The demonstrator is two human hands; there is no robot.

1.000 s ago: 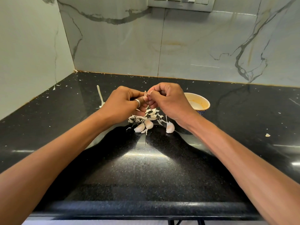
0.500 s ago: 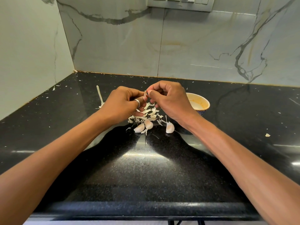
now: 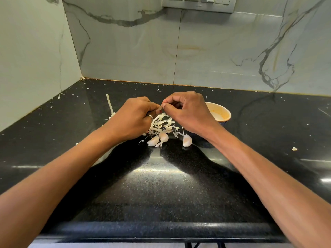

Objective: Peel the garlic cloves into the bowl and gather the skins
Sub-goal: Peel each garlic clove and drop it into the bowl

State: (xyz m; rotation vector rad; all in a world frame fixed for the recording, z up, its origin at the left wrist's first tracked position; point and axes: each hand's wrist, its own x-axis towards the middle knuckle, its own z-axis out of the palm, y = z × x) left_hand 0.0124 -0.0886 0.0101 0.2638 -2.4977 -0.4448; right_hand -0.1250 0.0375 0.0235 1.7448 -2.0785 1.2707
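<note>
At centre frame, I record both hands held just above a black speckled stone countertop (image 3: 161, 185). The left hand (image 3: 132, 120), with a silver ring (image 3: 150, 116) on 1 finger, has its fingers curled and pinches a small pale piece of garlic (image 3: 160, 109). The right hand (image 3: 188, 115) pinches the same piece from the other side between thumb and forefinger, with its other fingers curled under. The fingertips hide most of the piece, and I cannot tell whether it is a clove or only skin.

Directly below the hands, a loose pile of white papery garlic skins (image 3: 162, 125) lies on the countertop. At its lower edge are 2 unpeeled white garlic cloves (image 3: 154, 140), side by side. A third unpeeled clove (image 3: 186, 140) lies just right of them.

Right of centre, partly behind the right wrist, stands a small round bowl with a cream and orange interior (image 3: 221, 113). I cannot tell what it holds.

Left of the left hand lies a thin pale garlic stalk (image 3: 109, 106). A single skin scrap (image 3: 294, 148) lies at the right of frame, well apart. Grey-veined marble wall panels (image 3: 215, 51) fill the upper frame, with a grey switch plate (image 3: 198, 2) at the top edge.
</note>
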